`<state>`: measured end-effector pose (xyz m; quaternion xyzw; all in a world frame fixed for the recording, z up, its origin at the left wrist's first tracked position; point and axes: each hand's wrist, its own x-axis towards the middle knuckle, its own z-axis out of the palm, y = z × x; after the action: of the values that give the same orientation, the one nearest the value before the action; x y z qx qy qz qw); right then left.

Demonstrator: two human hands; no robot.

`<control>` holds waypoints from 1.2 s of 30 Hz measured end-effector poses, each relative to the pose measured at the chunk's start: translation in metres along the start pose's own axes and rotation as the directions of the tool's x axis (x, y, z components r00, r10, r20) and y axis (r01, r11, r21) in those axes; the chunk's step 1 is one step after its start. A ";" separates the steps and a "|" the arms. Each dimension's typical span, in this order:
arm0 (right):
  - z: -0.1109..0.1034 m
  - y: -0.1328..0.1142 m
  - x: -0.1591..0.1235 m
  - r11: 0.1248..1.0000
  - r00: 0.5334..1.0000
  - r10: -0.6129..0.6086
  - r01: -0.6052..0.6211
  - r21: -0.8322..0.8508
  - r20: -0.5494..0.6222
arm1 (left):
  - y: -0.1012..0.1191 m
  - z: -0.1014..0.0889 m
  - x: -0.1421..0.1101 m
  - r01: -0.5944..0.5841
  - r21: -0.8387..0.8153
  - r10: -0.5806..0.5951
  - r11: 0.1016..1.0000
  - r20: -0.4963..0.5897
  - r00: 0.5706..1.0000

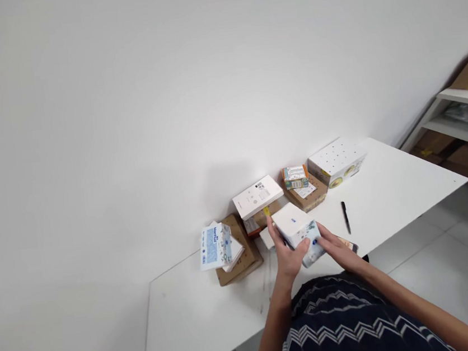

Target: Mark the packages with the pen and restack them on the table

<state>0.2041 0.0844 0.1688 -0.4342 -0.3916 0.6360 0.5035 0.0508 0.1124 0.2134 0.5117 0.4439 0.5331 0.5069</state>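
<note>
Between my two hands is a white box (292, 222) with a light-blue printed side, tilted above the near part of the table. My left hand (285, 253) wraps the box's left side, its thumb lying across the printed face. My right hand (338, 247) grips the right side, fingers against the blue print. Partly hidden below my right hand, a phone-like flat object (350, 245) lies on the table. A black pen (346, 217) lies to the right of my hands. Behind the held box, a small white item (267, 238) is partly covered.
Left on the white table (190, 310), a blue-and-white pack (215, 247) tops a brown carton (241, 267). Along the wall are a flat white box (257, 196), a small orange-edged box (295, 177) on a brown box (314, 195), and a dotted white box (338, 161). Shelving (465, 129) stands right.
</note>
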 end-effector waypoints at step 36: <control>0.024 -0.042 -0.010 0.927 0.925 0.344 -0.308 0.212 -0.160 | -0.035 -0.015 0.030 0.495 -0.200 -0.516 0.846 -0.066 0.854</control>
<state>0.1951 0.0813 0.2167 -0.5051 -0.2024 0.6991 0.4638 0.0401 0.1461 0.1800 0.2976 0.5433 0.4467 0.6455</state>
